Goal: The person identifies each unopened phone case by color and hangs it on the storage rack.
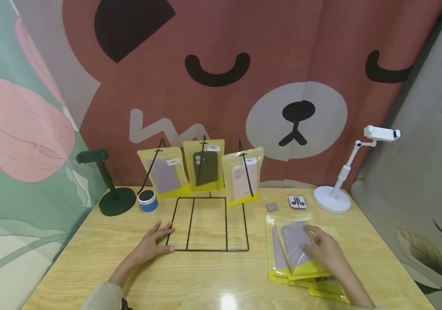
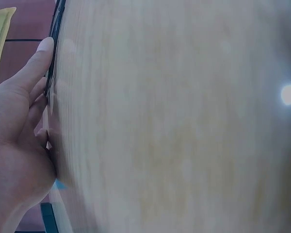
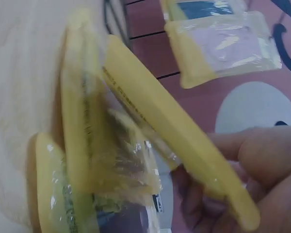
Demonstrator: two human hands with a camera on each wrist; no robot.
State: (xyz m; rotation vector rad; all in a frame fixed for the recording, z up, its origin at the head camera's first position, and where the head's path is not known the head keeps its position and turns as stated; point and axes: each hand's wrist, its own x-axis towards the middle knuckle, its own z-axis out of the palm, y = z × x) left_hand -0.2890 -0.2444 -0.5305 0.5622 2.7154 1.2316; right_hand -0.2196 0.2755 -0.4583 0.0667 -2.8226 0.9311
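Note:
My right hand (image 1: 323, 247) grips the right edge of a clear and yellow packet (image 1: 298, 245) with a purple phone case inside. In the right wrist view this packet (image 3: 160, 111) stands tilted above other packets (image 3: 82, 121) of the same kind. My left hand (image 1: 153, 245) is spread at the left side of a black wire display rack (image 1: 209, 250), with thumb and fingertips against its base. In the left wrist view the thumb (image 2: 36, 63) lies along the dark wire. Three packets hang on the rack's hooks: a purple case (image 1: 166, 174), a dark case (image 1: 206, 168) and a pink case (image 1: 244, 178).
A blue speaker (image 1: 148, 201) and a dark green phone stand (image 1: 117, 201) are at the back left. Behind the packet pile lie a small grey square item (image 1: 272, 207) and boxed earphones (image 1: 297, 202). A white phone stand (image 1: 332, 199) stands back right, before a bear-print curtain (image 1: 221, 103).

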